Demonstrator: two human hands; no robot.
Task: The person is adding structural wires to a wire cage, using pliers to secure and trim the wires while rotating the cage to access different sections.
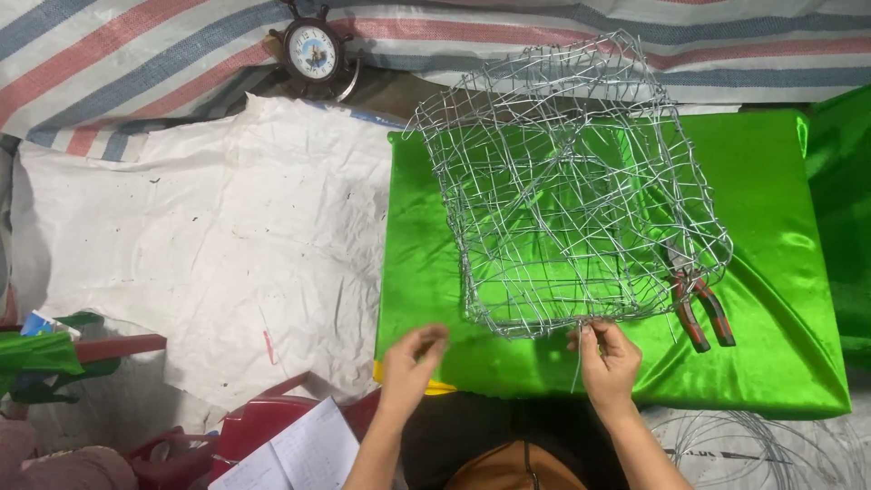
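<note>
A light, springy wire-mesh basket [567, 186] is seen on the green satin cloth [780, 345], toward its near edge. A loose wire end at its near rim is pinched by the right hand [606, 358]; the left hand [413, 363] is held half-curled, empty. Sharp ends are likely; the stiffer rim is judged best gripped.

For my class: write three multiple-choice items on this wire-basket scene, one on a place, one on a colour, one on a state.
1. Where do the pliers lie?
A on the white sheet
B on the green cloth, beside the wire basket
C in the left hand

2. What colour is the cloth under the wire basket?
A green
B blue
C white

3. What is the right hand doing?
A resting flat
B holding the pliers
C pinching a wire at the basket's near edge

Answers: B, the pliers rest by the basket's right side; A, shiny green; C, fingers grip a wire.
</note>
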